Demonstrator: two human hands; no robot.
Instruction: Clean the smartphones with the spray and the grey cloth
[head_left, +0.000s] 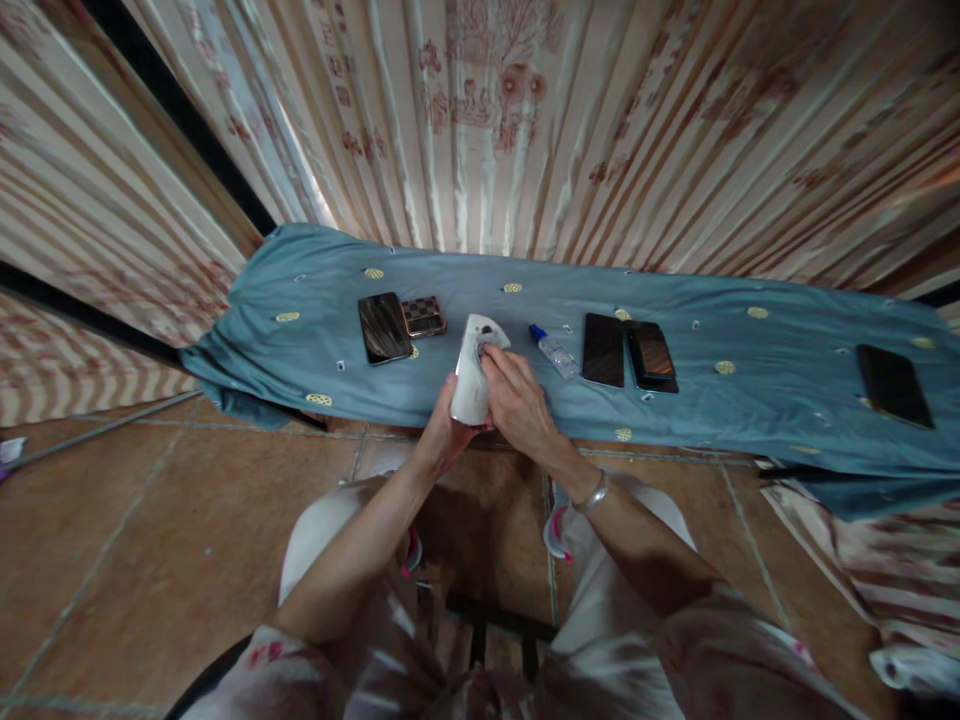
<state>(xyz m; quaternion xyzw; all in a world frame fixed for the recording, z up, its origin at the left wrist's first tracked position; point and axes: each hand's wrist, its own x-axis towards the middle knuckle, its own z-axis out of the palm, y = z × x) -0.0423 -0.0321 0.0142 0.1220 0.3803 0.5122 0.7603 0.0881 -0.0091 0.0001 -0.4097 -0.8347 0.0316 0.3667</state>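
My left hand [442,432] holds a white phone [472,375] from below, its back facing up over the front edge of the blue cloth [300,360]. My right hand [517,400] rests on the phone's right side, with fingers pressing near its camera at the top. A silver bracelet [594,493] circles my right wrist. Just right of the hands lies a small clear spray bottle [553,350] with a blue cap.
On the cloth lie a dark phone [383,327] and a checkered phone [424,316] at left, two dark phones [604,349] [652,356] right of the bottle, and another phone [894,384] far right. Striped curtains hang behind. Tiled floor lies below.
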